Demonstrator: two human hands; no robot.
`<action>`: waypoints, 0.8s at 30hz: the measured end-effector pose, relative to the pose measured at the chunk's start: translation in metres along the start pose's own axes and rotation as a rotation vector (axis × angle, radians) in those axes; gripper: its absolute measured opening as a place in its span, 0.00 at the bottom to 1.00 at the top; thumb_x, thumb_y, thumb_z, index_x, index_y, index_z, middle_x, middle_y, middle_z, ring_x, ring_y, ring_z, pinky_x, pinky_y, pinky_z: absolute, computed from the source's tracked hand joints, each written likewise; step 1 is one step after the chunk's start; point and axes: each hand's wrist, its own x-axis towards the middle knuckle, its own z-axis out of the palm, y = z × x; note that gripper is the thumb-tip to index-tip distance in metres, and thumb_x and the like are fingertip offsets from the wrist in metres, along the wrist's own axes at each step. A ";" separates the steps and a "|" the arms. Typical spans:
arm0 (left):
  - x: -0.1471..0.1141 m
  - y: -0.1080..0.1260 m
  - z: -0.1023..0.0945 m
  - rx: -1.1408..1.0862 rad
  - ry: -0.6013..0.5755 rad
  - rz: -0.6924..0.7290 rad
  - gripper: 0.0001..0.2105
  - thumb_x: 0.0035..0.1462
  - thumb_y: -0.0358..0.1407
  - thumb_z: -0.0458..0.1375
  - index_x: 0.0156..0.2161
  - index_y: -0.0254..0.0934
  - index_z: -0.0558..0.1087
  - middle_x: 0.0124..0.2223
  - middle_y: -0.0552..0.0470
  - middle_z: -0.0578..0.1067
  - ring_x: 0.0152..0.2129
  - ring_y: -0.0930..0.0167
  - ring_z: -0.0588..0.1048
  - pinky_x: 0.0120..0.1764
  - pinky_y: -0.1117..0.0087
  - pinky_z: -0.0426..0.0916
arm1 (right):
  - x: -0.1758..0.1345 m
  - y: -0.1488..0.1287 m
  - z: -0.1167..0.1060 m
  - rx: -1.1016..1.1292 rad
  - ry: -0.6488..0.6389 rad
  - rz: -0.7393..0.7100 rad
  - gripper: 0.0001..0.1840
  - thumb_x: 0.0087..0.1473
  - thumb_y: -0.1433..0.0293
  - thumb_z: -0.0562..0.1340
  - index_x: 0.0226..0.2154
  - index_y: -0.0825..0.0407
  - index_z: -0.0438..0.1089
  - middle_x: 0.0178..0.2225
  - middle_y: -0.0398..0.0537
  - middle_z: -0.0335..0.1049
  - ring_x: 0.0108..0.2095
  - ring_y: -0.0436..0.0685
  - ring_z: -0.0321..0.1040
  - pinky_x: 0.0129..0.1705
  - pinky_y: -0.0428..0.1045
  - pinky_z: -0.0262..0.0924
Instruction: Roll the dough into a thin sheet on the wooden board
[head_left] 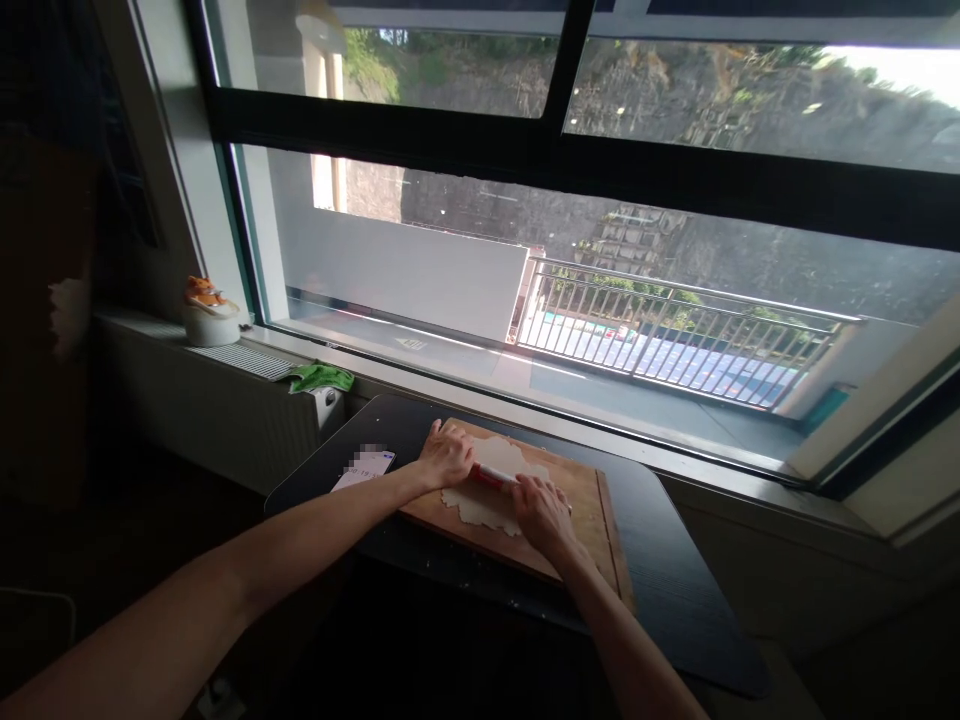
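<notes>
- The left hand [448, 455] has its fingers bent around the left end of the roller [495, 477]; the right hand [543, 508] grips the other end likewise. The undersides of the fingers are hidden.
- The roller lies across the dough [480, 510], its red-and-white middle bare between the hands; a hand at each end probably lets pressure spread evenly.
- The dough lies flat and ragged-edged on the board [592, 530], towards its left side, likely so that the wood takes the pressing and keeps the desk [675, 540] cleaner.
- The board sits in the middle of the desk, reaching close to its far edge, within easy reach of both arms.
- The phone [367, 470] lies face up near the desk's left edge, beside the board, perhaps to stay readable and out of the way.
- Counted: two hands, one roller, one sheet of dough, one board, one phone, one desk.
</notes>
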 end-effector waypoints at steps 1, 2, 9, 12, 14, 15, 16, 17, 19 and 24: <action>0.008 0.002 -0.002 0.006 0.016 -0.022 0.16 0.67 0.37 0.44 0.43 0.38 0.76 0.48 0.43 0.77 0.50 0.59 0.71 0.60 0.50 0.53 | 0.007 0.001 -0.008 0.012 0.019 0.035 0.24 0.66 0.66 0.45 0.55 0.50 0.70 0.56 0.53 0.71 0.56 0.60 0.65 0.58 0.55 0.50; 0.015 0.004 -0.003 0.011 0.023 -0.037 0.16 0.67 0.36 0.44 0.43 0.38 0.76 0.48 0.43 0.77 0.50 0.60 0.71 0.59 0.51 0.55 | 0.015 0.003 -0.014 0.014 0.050 0.066 0.24 0.66 0.67 0.45 0.55 0.50 0.70 0.55 0.54 0.72 0.56 0.60 0.65 0.57 0.54 0.51; 0.023 0.019 0.046 -0.029 -0.022 -0.058 0.17 0.68 0.39 0.45 0.51 0.39 0.74 0.56 0.43 0.74 0.57 0.58 0.66 0.63 0.48 0.50 | 0.038 0.012 0.018 -0.054 0.214 0.075 0.23 0.66 0.63 0.48 0.54 0.51 0.70 0.58 0.55 0.68 0.59 0.61 0.60 0.61 0.55 0.48; 0.022 0.018 0.066 -0.045 -0.032 -0.062 0.20 0.68 0.41 0.46 0.58 0.41 0.71 0.60 0.44 0.72 0.61 0.56 0.63 0.65 0.46 0.44 | 0.037 0.012 0.041 -0.098 0.222 -0.009 0.22 0.66 0.61 0.50 0.55 0.50 0.70 0.61 0.54 0.66 0.64 0.62 0.54 0.66 0.58 0.39; 0.031 0.017 0.072 -0.051 -0.046 -0.095 0.21 0.68 0.42 0.46 0.61 0.40 0.68 0.62 0.44 0.70 0.62 0.55 0.62 0.65 0.45 0.45 | 0.044 0.014 0.045 -0.099 0.202 0.010 0.24 0.66 0.60 0.50 0.57 0.50 0.69 0.61 0.54 0.65 0.65 0.64 0.51 0.67 0.59 0.37; 0.038 0.016 0.074 -0.053 -0.054 -0.117 0.22 0.68 0.42 0.46 0.62 0.40 0.68 0.63 0.43 0.69 0.63 0.54 0.61 0.65 0.45 0.46 | 0.050 0.015 0.044 -0.088 0.180 0.040 0.25 0.66 0.59 0.50 0.58 0.51 0.68 0.62 0.55 0.64 0.66 0.65 0.50 0.67 0.60 0.37; 0.046 0.015 0.075 -0.057 -0.058 -0.138 0.22 0.68 0.42 0.46 0.62 0.39 0.67 0.64 0.42 0.68 0.63 0.53 0.60 0.65 0.44 0.47 | 0.058 0.017 0.042 -0.074 0.153 0.068 0.26 0.66 0.58 0.50 0.58 0.51 0.67 0.62 0.55 0.63 0.66 0.65 0.49 0.66 0.61 0.38; 0.054 0.015 0.076 -0.062 -0.054 -0.154 0.23 0.67 0.42 0.46 0.62 0.38 0.68 0.64 0.42 0.68 0.64 0.52 0.60 0.64 0.43 0.47 | 0.066 0.020 0.040 -0.059 0.129 0.085 0.26 0.66 0.58 0.49 0.58 0.52 0.67 0.62 0.56 0.63 0.66 0.66 0.49 0.66 0.61 0.39; 0.070 0.014 0.077 -0.078 -0.028 -0.167 0.22 0.67 0.41 0.46 0.61 0.38 0.69 0.62 0.41 0.70 0.64 0.52 0.60 0.64 0.42 0.48 | 0.083 0.025 0.036 -0.034 0.109 0.095 0.26 0.66 0.57 0.48 0.58 0.51 0.67 0.62 0.55 0.63 0.66 0.66 0.49 0.65 0.61 0.41; 0.101 0.010 0.081 -0.100 0.091 -0.140 0.17 0.67 0.38 0.48 0.53 0.36 0.73 0.55 0.41 0.75 0.60 0.55 0.64 0.62 0.44 0.52 | 0.117 0.036 0.034 -0.029 0.143 0.114 0.26 0.66 0.58 0.48 0.57 0.53 0.67 0.60 0.57 0.65 0.65 0.65 0.50 0.63 0.59 0.43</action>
